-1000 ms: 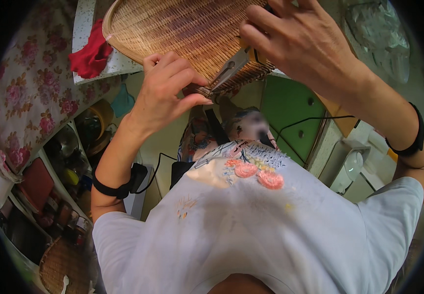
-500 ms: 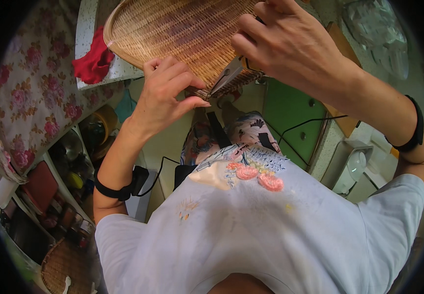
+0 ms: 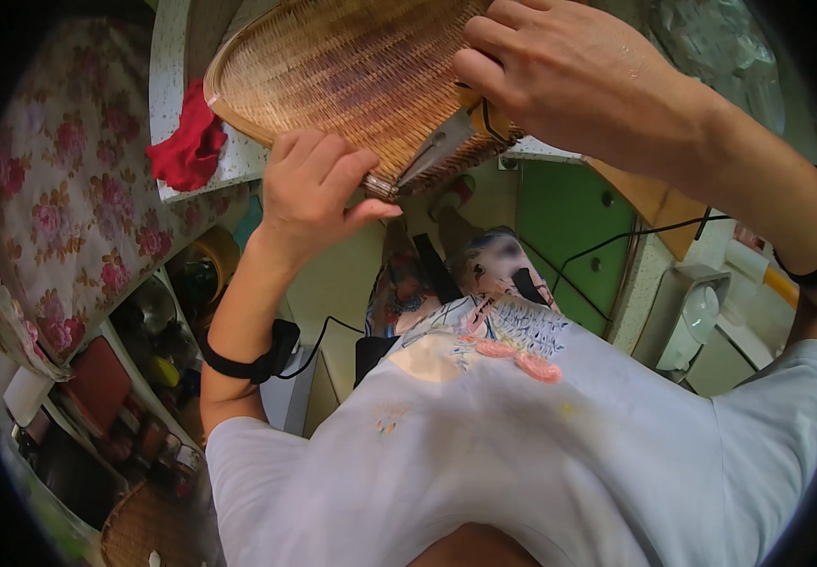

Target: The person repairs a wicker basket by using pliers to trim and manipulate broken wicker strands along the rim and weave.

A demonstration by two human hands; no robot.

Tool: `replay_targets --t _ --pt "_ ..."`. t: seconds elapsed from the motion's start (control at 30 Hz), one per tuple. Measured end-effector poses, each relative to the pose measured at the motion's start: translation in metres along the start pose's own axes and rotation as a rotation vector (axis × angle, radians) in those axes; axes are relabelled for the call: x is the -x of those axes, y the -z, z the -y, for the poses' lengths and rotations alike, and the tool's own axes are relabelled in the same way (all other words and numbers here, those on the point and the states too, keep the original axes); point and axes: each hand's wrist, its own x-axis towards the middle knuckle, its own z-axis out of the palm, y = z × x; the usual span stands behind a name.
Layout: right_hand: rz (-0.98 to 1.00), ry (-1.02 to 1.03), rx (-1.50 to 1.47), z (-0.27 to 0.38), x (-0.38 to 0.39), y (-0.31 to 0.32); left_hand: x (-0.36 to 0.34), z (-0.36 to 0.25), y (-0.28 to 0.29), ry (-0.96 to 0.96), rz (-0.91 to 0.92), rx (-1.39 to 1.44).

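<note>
A: Where does the woven bamboo tray [image 3: 333, 76] sit, and who has it?

B: It rests on the pale counter [image 3: 167, 104], with its near rim jutting past the counter edge. The left hand [image 3: 309, 194] curls up under that rim, fingers closed on the edge and thumb pointing right. The right hand [image 3: 569, 80] is clenched above it, holding what looks like a knife blade [image 3: 437, 149] that slants down across the rim. Its handle is hidden in the fist, so I cannot tell how firm that hold is.

A: What could go wrong?

B: I see 2 risks. The blade points towards the left thumb, so a slip along the hard weave could nick it. And the tray overhangs, so a downward push at the rim could tip it off the counter.

A: And around it?

B: A crumpled red cloth [image 3: 186, 142] lies on the counter just left of the tray. A floral curtain [image 3: 68, 208] hangs below the counter at the left, with shelves [image 3: 134, 378] of pots and jars under it. A green cabinet door [image 3: 569, 227] stands at the right. Black wristbands with cables sit on both wrists, above a white shirt [image 3: 522, 444].
</note>
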Motion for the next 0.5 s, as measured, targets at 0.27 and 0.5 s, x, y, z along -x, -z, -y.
replay_targets --t 0.27,0.5 --pt "-0.011 0.074 0.131 -0.023 -0.014 0.004 -0.017 0.010 0.000 -0.155 0.005 0.031" --pt "-0.047 0.138 0.050 -0.037 -0.022 -0.013 -0.026 0.009 0.003 -0.174 -0.028 0.102"
